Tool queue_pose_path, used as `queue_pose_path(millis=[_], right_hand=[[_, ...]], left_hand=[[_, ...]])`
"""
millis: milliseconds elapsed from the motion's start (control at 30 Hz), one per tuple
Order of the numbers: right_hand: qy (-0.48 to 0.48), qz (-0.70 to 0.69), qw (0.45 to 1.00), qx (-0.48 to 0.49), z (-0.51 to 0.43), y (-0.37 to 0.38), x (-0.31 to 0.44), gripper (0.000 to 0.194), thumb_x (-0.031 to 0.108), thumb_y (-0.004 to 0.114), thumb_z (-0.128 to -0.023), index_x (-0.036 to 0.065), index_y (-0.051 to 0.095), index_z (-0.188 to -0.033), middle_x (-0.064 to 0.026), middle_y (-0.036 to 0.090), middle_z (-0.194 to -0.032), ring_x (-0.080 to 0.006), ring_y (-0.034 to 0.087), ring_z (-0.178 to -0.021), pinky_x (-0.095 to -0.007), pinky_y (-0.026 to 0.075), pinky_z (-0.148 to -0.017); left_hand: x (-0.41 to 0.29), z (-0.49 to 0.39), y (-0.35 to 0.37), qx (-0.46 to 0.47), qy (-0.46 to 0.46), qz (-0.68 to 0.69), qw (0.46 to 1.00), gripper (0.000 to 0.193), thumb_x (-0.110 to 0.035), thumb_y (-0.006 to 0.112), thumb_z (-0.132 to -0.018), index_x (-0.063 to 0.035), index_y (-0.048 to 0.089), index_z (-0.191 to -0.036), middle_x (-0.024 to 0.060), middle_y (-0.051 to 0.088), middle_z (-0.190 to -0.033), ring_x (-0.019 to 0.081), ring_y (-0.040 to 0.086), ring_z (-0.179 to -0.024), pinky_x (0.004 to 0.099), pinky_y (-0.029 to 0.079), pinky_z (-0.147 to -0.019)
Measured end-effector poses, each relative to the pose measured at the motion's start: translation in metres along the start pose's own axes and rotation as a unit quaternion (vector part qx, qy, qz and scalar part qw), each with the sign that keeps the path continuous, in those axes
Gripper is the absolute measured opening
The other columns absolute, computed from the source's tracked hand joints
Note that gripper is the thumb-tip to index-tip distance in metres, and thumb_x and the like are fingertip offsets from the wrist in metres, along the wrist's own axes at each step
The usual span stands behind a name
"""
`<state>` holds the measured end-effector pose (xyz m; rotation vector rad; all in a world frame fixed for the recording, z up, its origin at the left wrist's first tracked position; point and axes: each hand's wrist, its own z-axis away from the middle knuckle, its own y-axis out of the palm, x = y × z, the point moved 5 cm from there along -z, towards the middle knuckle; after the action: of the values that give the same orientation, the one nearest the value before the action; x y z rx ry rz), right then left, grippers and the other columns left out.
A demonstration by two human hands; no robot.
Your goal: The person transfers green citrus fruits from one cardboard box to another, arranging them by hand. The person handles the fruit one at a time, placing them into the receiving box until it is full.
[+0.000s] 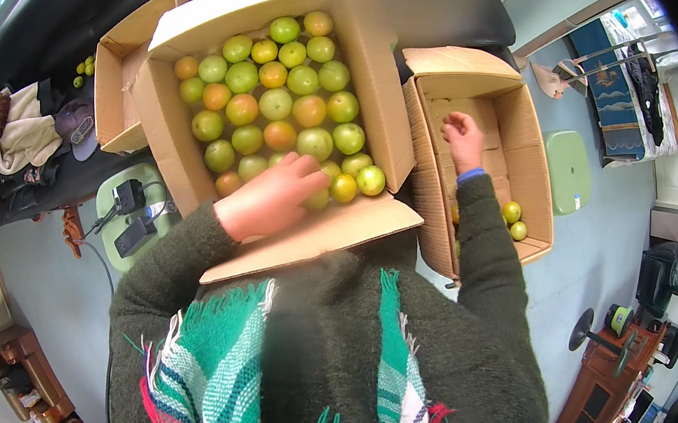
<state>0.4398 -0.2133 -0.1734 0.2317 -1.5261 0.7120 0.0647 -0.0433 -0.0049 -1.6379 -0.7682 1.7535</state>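
Observation:
In front of me a large cardboard box point(385, 105) holds many green and orange-tinged tomatoes point(275, 104). My left hand point(280, 194) reaches over its near flap point(337, 227), fingers down among the tomatoes at the near side. The back of the hand hides whether it grips one. To the right stands a smaller cardboard box point(521, 123) with much of its floor bare. A few tomatoes point(511, 212) lie at its near end, partly behind my sleeve. Above this box my right hand point(465, 139) has its fingers loosely curled and apart, and no tomato shows in it.
Another cardboard box point(122, 77) sits behind the large one on a black sofa point(58, 1). A green stool point(137, 210) with power adapters and cables is at left, another green stool point(566, 171) at right. Clothes and a cap point(76, 122) lie on the sofa.

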Motion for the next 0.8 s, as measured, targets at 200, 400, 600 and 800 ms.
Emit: queue_pose_path(millis=[200, 400, 600, 800], right_hand=[[-0.039, 0.051, 0.983, 0.172, -0.024, 0.045, -0.037, 0.062, 0.003, 0.079, -0.095, 0.005, 0.058, -0.153, -0.0155, 0.072, -0.137, -0.0235, 0.071, -0.118, -0.0367, 0.058, -0.102], [0.137, -0.179, 0.963, 0.149, -0.035, 0.061, -0.033, 0.052, 0.038, 0.061, -0.109, 0.004, 0.063, -0.147, -0.0135, 0.069, -0.139, -0.0212, 0.067, -0.119, -0.0343, 0.054, -0.103], [0.064, -0.020, 0.994, 0.092, -0.054, 0.056, -0.041, 0.056, 0.044, 0.058, -0.110, -0.002, 0.062, -0.141, -0.0159, 0.072, -0.131, -0.0226, 0.069, -0.116, -0.0380, 0.054, -0.100], [0.003, 0.066, 0.998, 0.006, -0.033, 0.031, -0.025, 0.042, 0.017, 0.075, -0.101, -0.003, 0.060, -0.135, -0.0165, 0.075, -0.117, -0.0218, 0.073, -0.098, -0.0351, 0.060, -0.086]], left_hand=[[-0.001, 0.000, -0.003, -0.002, 0.023, 0.011, 1.000, 0.050, 0.004, 0.074, -0.077, -0.0044, 0.063, -0.125, 0.0140, 0.061, -0.123, 0.0393, 0.056, -0.116, 0.0478, 0.050, -0.101], [-0.005, -0.001, -0.002, -0.011, 0.042, -0.021, 0.999, 0.047, 0.005, 0.073, -0.078, -0.0048, 0.062, -0.122, 0.0134, 0.062, -0.122, 0.0385, 0.057, -0.115, 0.0469, 0.051, -0.098], [-0.002, 0.003, -0.005, 0.019, -0.004, 0.033, 0.999, 0.048, -0.001, 0.078, -0.083, -0.0050, 0.061, -0.128, 0.0151, 0.061, -0.125, 0.0395, 0.059, -0.121, 0.0472, 0.052, -0.102], [0.015, 0.013, -0.034, -0.114, -0.028, 0.060, 0.991, 0.035, -0.001, 0.077, -0.087, -0.0021, 0.066, -0.120, 0.0176, 0.064, -0.116, 0.0404, 0.065, -0.111, 0.0453, 0.056, -0.096]])
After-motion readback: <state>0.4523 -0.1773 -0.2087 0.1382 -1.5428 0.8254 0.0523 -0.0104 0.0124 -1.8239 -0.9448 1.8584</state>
